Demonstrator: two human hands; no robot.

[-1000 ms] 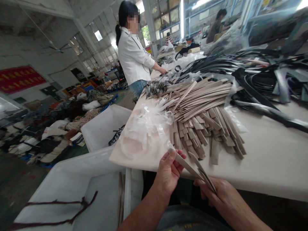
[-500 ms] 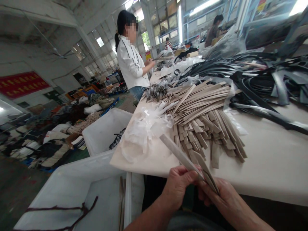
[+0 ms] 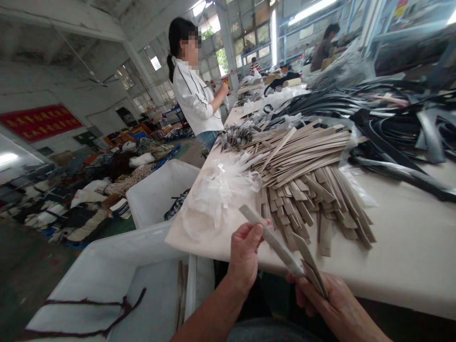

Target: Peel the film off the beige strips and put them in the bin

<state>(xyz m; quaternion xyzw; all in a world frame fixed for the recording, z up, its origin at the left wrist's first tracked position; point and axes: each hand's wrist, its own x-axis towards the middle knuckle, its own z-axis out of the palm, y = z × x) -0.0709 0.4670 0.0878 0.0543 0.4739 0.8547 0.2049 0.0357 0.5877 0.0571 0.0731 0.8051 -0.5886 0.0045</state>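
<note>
A long factory hall stretches away past the hands, and a co-worker in a white jacket (image 3: 194,90) stands farther along the white bench (image 3: 402,247). Ahead of the hands, a heap of beige strips (image 3: 299,166) lies on the bench, with a clear plastic bag (image 3: 213,209) just left of it and tangled black strips (image 3: 388,123) beyond. A white plastic bin (image 3: 107,251) sits below and left of the left hand (image 3: 244,251).

The left hand pinches one long beige strip (image 3: 272,242) between thumb and fingers. Its long axis runs diagonally across the front of that hand, with the free end pointing up and left, toward the bag. Its lower end reaches the right hand (image 3: 331,308), which is close by and clasps short beige pieces (image 3: 311,278) with their tips pointing upward.
</note>
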